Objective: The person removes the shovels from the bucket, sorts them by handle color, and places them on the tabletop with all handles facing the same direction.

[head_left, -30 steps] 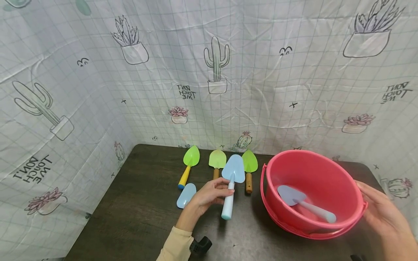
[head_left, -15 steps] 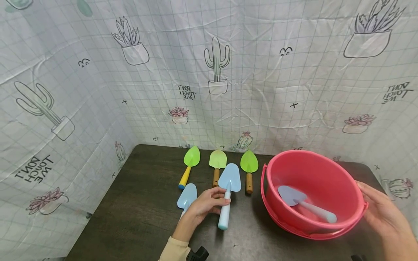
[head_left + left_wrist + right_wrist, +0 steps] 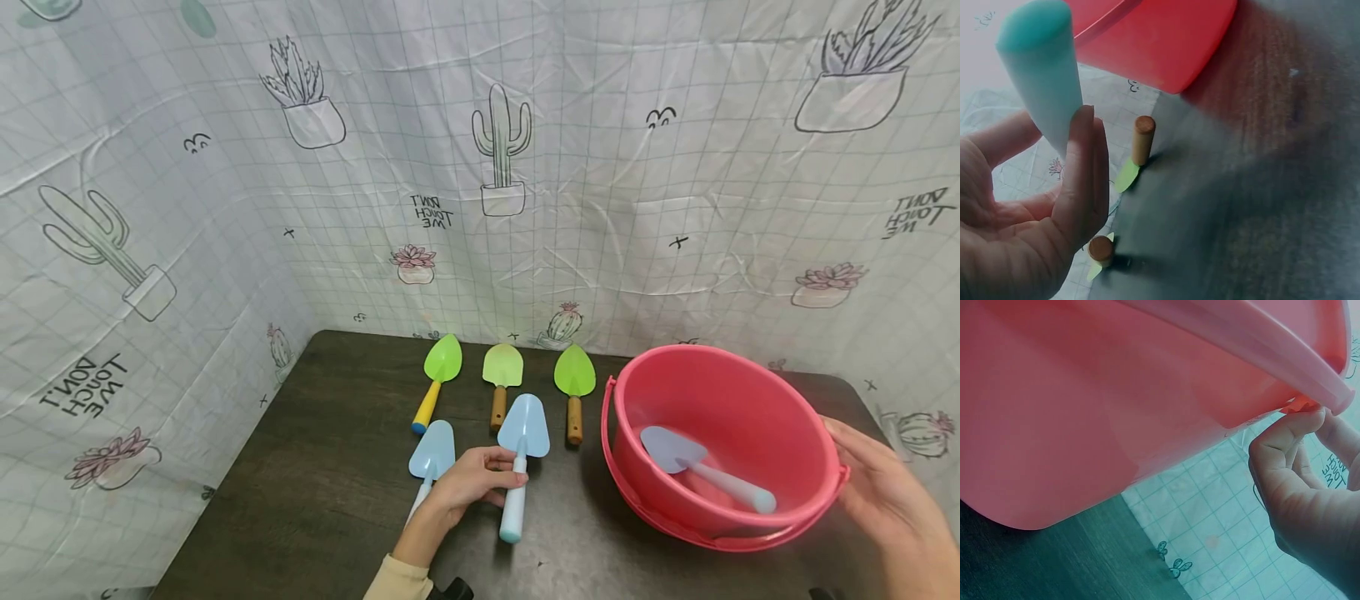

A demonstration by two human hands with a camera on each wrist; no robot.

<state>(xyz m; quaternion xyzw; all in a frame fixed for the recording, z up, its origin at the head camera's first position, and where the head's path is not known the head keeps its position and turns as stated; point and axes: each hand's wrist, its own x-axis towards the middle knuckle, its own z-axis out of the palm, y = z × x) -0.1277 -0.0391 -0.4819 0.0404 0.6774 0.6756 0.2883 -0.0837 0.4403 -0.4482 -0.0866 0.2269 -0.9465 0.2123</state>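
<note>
My left hand (image 3: 474, 482) pinches the pale handle of a light blue trowel (image 3: 523, 427), blade pointing away, above the table. The handle's turquoise end (image 3: 1036, 28) looms close in the left wrist view. Beside that hand lies a second light blue trowel (image 3: 433, 450), its handle partly behind the wrist. At the right, my right hand (image 3: 873, 479) grips the red bucket (image 3: 697, 529) at its rim. In the right wrist view the thumb and fingers (image 3: 1300, 431) are at the rim by the handle joint. A bluish trowel (image 3: 723, 482) leans inside the bucket.
Along the back of the dark table (image 3: 300, 483) lie a green trowel with a yellow handle (image 3: 442, 360), a pale green trowel (image 3: 502, 367) and a green trowel (image 3: 575, 372), the latter two with wooden handles. A printed cloth (image 3: 600, 208) hangs behind.
My left hand has drawn the light blue trowel back toward me and slightly left. More of the second light blue trowel shows. The right hand and bucket stay in place.
</note>
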